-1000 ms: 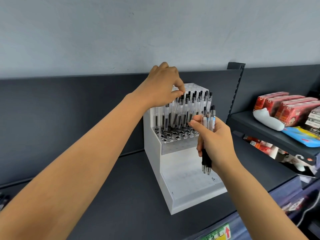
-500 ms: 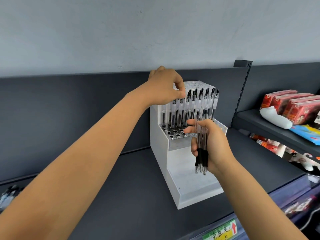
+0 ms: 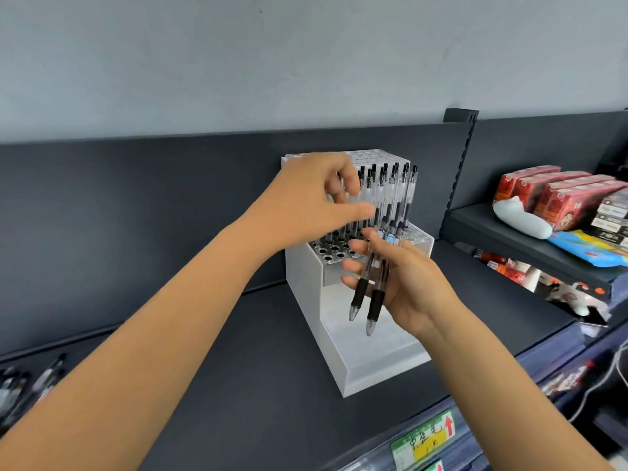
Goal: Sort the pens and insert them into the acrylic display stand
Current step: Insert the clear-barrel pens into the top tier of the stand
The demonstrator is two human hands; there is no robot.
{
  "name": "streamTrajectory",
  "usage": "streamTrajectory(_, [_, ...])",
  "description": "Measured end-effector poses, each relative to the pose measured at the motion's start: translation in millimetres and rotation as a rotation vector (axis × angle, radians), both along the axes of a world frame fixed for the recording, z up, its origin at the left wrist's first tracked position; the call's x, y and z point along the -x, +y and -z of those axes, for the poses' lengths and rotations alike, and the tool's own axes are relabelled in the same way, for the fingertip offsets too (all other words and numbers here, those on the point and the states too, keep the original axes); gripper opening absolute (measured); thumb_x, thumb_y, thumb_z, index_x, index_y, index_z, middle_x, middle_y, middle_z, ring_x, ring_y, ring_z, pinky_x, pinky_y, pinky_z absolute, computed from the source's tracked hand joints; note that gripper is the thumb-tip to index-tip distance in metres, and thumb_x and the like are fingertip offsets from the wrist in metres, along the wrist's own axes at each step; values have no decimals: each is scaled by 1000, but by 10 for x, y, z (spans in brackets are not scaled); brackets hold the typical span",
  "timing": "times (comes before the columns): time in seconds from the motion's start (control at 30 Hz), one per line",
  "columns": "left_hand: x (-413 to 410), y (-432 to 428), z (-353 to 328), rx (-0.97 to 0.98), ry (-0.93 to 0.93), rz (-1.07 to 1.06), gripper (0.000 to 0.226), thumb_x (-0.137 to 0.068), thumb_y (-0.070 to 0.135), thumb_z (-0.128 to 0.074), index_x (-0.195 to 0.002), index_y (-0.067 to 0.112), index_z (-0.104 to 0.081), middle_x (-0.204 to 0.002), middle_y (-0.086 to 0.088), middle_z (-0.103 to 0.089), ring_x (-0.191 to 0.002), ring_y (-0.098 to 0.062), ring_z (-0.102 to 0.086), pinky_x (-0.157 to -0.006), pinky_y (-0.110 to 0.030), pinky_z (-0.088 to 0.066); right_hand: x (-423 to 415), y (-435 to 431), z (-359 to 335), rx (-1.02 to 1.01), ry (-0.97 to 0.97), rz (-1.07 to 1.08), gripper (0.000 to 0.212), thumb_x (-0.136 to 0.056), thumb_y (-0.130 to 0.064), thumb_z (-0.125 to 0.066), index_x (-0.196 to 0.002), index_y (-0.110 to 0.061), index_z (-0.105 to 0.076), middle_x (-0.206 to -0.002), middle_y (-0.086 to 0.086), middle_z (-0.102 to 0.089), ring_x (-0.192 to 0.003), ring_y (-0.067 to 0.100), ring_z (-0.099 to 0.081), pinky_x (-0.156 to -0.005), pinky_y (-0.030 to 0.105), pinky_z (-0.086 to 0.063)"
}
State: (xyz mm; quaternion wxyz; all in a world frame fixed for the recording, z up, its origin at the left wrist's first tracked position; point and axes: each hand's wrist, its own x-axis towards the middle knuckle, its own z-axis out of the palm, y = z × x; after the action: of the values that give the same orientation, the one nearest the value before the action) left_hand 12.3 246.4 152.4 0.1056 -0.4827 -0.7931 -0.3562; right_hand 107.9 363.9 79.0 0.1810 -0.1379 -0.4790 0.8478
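Now gripping black-grip pens (image 3: 359, 294) tips-down in curled right hand (image 3: 407, 287), at the tier edge of the acrylic display stand (image 3: 370, 365) — left hand (image 3: 306, 205) loosely spread, empty, above free front holes (image 3: 334, 254).

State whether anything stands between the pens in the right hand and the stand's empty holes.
Only the left hand: it hovers over the display stand, just above the empty front holes. The pens held in the right hand are close by those holes, with nothing else visible between.
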Motion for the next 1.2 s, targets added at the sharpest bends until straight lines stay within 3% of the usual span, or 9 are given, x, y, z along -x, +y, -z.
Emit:
streamTrajectory(0.07, [-75,-42,171,192,-149,-5,35,-71,46,-80,-88,19,-66,-73,6,-69,-55,8,-55,-53,-6,-41,-3,-18,-19,28,20,-68,22,-96,-18,-54,-113,-5,-60,-84,9,-72,-66,24,-71,-58,39,-60])
streamTrajectory(0.3, [-99,-102,300,77,-539,110,19,-79,19,-78,-92,6,-74,-76,6,-71,-65,4,-67,-60,-11,-48,16,-88,-69,-88,6,-197,34,-96,-30,-51,-124,-14,-60,-112,11,-71,-91,31,-71,-73,47,-60])
streamTrajectory(0.4, [-107,-140,262,-103,-584,94,13,-81,14,-75,-91,6,-74,-80,5,-72,-64,5,-65,-58,-8,-48,12,-136,-106,-222,5,-148,32,-98,-34,-47,-119,-13,-60,-98,11,-74,-82,31,-72,-70,46,-60])
streamTrajectory(0.47, [-24,-184,249,-337,-564,29,10,-83,14,-73,-91,9,-71,-77,5,-72,-64,0,-66,-63,-12,-53,0,-139,-108,-305,-30,-8,31,-99,-35,-45,-117,-13,-58,-74,4,-73,-61,23,-69,-55,38,-60])
streamTrajectory(0.53, [88,-223,252,-536,-508,-34,9,-83,11,-73,-92,10,-70,-79,-1,-73,-69,-9,-70,-68,-21,-58,-12,-99,-67,-352,-98,87,33,-99,-37,-46,-117,-12,-57,-56,0,-59,-41,15,-54,-37,25,-46])
streamTrajectory(0.6, [196,-233,292,-604,-433,-79,9,-83,12,-74,-91,13,-70,-80,-4,-73,-73,-15,-72,-71,-27,-60,-17,-72,-17,-346,-167,119,36,-97,-41,-49,-115,-10,-57,-53,-1,-49,-37,12,-40,-33,19,-29])
streamTrajectory(0.77, [335,-132,454,-482,-324,-131,11,-81,17,-76,-90,12,-73,-79,-1,-73,-73,-14,-71,-77,-35,-60,-36,-69,47,-194,-174,115,21,-99,-29,-44,-104,-10,-52,-62,2,-46,-39,15,-34,-36,18,-21])
streamTrajectory(1.0, [374,-43,593,-136,-169,-185,15,-82,25,-75,-94,15,-73,-81,3,-72,-72,2,-62,-73,-16,-49,-64,-18,70,-239,-85,170,19,-99,-8,-42,-112,-6,-56,-77,9,-61,-47,16,-49,-41,24,-39])
streamTrajectory(1.2, [320,21,454,3,-92,-285,22,-82,23,-75,-93,5,-72,-85,-4,-69,-82,-19,-66,-79,-32,-53,-59,-3,95,-163,-15,132,10,-100,-11,-48,-105,-7,-55,-96,13,-70,-61,22,-67,-66,36,-61])
